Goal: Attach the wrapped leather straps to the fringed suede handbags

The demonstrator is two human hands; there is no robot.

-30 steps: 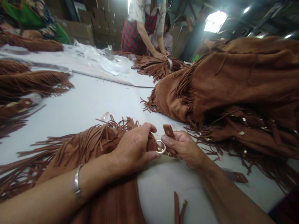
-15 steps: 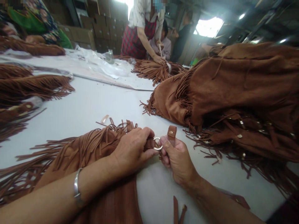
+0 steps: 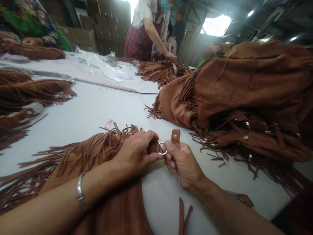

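Note:
My left hand (image 3: 137, 150) pinches a short brown leather tab (image 3: 153, 148) that loops through a metal ring (image 3: 163, 148). The fingers of my right hand (image 3: 184, 160) close on the ring's other side and on a brown strap (image 3: 175, 136), whose end with a metal stud sticks up above the thumb. A small brass-coloured piece shows under the right fingers, partly hidden. Beneath my left forearm lies a brown fringed suede bag (image 3: 114, 209). Two narrow brown strips (image 3: 181, 215) rest on the table below my right hand.
A large heap of brown fringed suede pieces (image 3: 244, 85) fills the right side of the white table (image 3: 102, 101). More fringed pieces (image 3: 36, 91) lie at left. Across the table, a person in a checked apron (image 3: 143, 40) handles a fringe bundle (image 3: 161, 71); clear plastic (image 3: 102, 67) lies nearby.
The view has shifted slightly, and both hands with the ring appear a little further left. Their grip looks the same. The person across the table has lowered a hand toward the fringe bundle.

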